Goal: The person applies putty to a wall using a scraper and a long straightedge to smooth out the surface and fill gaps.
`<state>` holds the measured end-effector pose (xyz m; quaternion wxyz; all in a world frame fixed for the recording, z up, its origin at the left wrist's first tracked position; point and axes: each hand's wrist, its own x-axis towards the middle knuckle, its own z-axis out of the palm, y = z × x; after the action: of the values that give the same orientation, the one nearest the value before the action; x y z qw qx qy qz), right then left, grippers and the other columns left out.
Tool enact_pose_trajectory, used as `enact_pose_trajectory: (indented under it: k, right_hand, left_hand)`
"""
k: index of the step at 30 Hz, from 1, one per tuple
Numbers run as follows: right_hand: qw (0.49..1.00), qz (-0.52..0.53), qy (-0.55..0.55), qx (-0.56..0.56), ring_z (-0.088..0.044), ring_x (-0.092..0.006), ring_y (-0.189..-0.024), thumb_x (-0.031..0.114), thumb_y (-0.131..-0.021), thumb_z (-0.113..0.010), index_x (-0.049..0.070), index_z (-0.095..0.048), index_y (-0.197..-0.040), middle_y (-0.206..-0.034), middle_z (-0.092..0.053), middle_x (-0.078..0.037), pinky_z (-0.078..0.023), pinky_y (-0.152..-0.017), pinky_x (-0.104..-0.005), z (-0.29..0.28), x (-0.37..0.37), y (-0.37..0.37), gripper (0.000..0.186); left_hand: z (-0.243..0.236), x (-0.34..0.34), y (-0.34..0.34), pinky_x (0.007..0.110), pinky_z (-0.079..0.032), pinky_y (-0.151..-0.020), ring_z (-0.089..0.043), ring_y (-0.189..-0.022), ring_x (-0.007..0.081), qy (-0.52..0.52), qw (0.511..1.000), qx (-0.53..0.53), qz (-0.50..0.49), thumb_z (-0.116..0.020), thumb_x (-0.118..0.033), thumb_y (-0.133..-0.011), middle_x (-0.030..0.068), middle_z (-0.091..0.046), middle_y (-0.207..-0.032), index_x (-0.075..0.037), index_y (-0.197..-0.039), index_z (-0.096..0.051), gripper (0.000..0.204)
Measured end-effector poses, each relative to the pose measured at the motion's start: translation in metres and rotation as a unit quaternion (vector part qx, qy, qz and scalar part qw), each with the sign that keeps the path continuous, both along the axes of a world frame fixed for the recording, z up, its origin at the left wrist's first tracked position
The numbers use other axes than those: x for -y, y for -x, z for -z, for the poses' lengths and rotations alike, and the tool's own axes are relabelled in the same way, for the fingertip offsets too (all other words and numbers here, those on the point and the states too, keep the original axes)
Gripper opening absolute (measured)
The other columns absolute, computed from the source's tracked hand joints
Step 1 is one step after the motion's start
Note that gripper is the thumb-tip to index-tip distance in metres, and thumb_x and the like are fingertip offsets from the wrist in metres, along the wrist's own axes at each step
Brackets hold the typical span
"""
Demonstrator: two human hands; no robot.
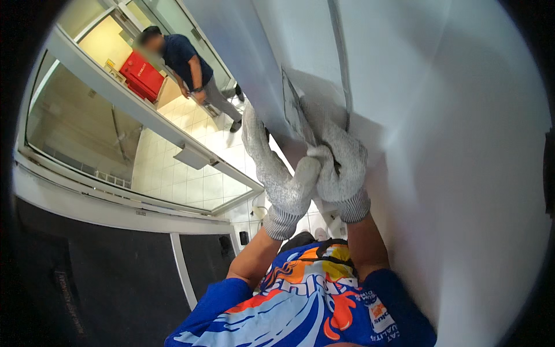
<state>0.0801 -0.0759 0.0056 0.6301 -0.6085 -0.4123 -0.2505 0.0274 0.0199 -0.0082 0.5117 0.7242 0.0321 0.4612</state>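
Both of my hands wear grey knitted gloves with ribbed cuffs. My right hand (343, 159) is closed around the narrow end of a flat grey metal scraper (297, 113); its handle is hidden in the fist. The blade points up and away, close to the pale wall panel (309, 43) and casting a shadow on it. Just left of it, my left hand (277, 170) is open with its fingers stretched upward. Its thumb meets the right hand's knuckles, and nothing shows in the palm.
A dark seam (342, 58) runs down the panel. Smooth white wall (485, 173) curves along my right. To the left stands a framed glass door (185, 153) with a handle plate. Beyond it, a person in a dark shirt (182, 56) stands near a red cabinet (143, 75).
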Motion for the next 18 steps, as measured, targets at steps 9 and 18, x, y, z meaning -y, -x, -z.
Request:
enact_pose_trajectory:
  k: [9,18]
  right_hand:
    - [0.999,-0.033,-0.031,0.005,-0.060,-0.0319,-0.074,0.013,-0.085,-0.060,0.001,-0.056,-0.130,-0.082,-0.062,-0.017,-0.048,-0.077,-0.0413,0.009,-0.003,-0.004,0.047]
    - [0.999,-0.035,-0.021,-0.009,-0.062,-0.0323,-0.078,0.013,-0.087,-0.059,0.002,-0.055,-0.131,-0.090,-0.065,-0.019,-0.048,-0.081,-0.0422,0.003,-0.003,-0.007,0.046]
  left_hand:
    - [0.001,-0.001,0.001,0.044,-0.021,-0.115,-0.028,-0.137,0.0333,-0.014,1.000,0.020,-0.012,-0.067,-0.020,-0.064,0.0191,-0.027,-0.144,0.001,-0.149,-0.019,0.100]
    - [0.002,-0.002,0.002,0.045,-0.024,-0.113,-0.030,-0.135,0.0329,-0.025,1.000,0.004,-0.018,-0.064,-0.019,-0.064,0.0188,-0.027,-0.145,0.000,-0.148,-0.022,0.097]
